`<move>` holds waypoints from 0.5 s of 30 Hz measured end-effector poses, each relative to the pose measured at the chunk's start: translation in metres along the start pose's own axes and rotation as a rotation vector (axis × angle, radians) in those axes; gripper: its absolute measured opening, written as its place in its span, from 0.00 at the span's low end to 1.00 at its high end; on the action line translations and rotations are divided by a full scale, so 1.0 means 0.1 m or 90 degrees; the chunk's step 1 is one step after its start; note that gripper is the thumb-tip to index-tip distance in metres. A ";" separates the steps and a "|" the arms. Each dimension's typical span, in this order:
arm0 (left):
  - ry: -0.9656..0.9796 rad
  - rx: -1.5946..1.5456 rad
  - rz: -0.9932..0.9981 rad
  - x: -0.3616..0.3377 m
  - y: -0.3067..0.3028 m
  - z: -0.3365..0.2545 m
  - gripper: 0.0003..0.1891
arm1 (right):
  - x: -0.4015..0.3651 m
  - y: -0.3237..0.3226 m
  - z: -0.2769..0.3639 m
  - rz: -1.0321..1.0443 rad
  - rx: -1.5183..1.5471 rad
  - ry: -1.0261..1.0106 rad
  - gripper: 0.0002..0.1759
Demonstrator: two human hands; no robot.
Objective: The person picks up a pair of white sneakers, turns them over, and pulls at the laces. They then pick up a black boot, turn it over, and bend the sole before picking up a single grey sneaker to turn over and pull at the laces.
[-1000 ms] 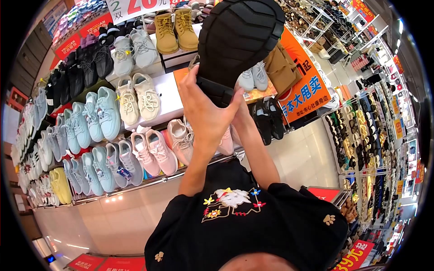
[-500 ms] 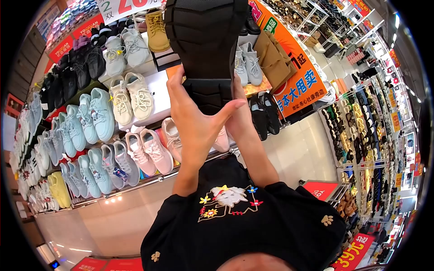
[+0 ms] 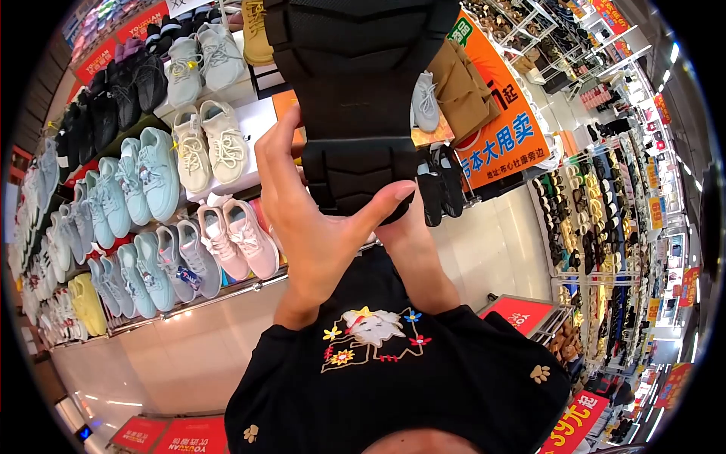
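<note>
Shoe (image 3: pixel 344 110) held up before me, sole facing me. My left hand (image 3: pixel 318 227) grips heel (image 3: pixel 363 174) — thumb across, fingers (image 3: pixel 278 147) along left edge. Right hand (image 3: pixel 408 227) mostly behind; can't tell its fingers. Toe-end weight could tip shoe — onto pink sneakers (image 3: pixel 252 238).

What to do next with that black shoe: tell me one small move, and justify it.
I'd likely turn the black shoe over to bring its upper into view. Its treaded sole faces the camera and hides the upper; the left hand is at the heel end, its thumb across the heel, and the right hand is mostly hidden behind.
</note>
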State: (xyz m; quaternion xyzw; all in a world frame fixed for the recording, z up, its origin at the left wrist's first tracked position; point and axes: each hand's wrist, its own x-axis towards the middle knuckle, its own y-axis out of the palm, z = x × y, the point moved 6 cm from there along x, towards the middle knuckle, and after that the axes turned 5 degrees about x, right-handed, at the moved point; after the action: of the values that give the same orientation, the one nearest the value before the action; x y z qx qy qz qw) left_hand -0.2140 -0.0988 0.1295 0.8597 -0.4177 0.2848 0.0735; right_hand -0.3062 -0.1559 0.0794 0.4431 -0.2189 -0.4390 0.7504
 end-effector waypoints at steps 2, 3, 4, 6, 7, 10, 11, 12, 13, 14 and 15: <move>0.001 -0.003 0.007 -0.01 0.00 0.02 0.49 | -0.02 -0.01 -0.02 -0.024 0.007 -0.002 0.32; 0.007 -0.008 0.012 -0.01 0.00 0.03 0.49 | -0.03 -0.02 -0.03 -0.043 0.013 -0.007 0.32; 0.004 -0.007 0.016 -0.01 0.00 0.04 0.49 | -0.06 -0.01 -0.05 -0.047 0.016 -0.006 0.32; 0.014 0.007 0.024 -0.01 0.02 0.05 0.49 | -0.13 -0.03 -0.06 -0.085 -0.046 -0.036 0.31; 0.014 0.006 0.029 -0.01 0.02 0.05 0.49 | -0.14 -0.02 -0.06 -0.089 -0.043 -0.040 0.31; 0.001 -0.021 0.035 -0.03 0.05 0.07 0.49 | -0.14 -0.07 -0.06 -0.097 -0.051 -0.049 0.31; -0.004 -0.023 0.039 -0.03 0.05 0.07 0.49 | -0.08 -0.13 -0.07 -0.072 -0.006 -0.037 0.31; -0.007 -0.025 0.042 -0.04 0.06 0.08 0.49 | -0.04 -0.10 -0.07 -0.045 0.038 -0.026 0.31; -0.007 -0.029 0.047 -0.04 0.06 0.08 0.49 | -0.09 -0.05 -0.06 -0.048 0.038 -0.031 0.31; -0.002 -0.019 0.050 -0.04 0.07 0.09 0.48 | -0.18 0.01 -0.03 -0.089 -0.027 -0.049 0.31; 0.002 -0.009 0.053 -0.04 0.08 0.09 0.48 | -0.23 0.06 0.01 -0.129 -0.092 -0.067 0.31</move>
State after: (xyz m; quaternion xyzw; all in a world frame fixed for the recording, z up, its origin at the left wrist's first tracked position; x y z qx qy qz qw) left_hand -0.2182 -0.1045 0.1187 0.8404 -0.4552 0.2862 0.0684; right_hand -0.3161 -0.1359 0.0861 0.3843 -0.1797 -0.5497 0.7197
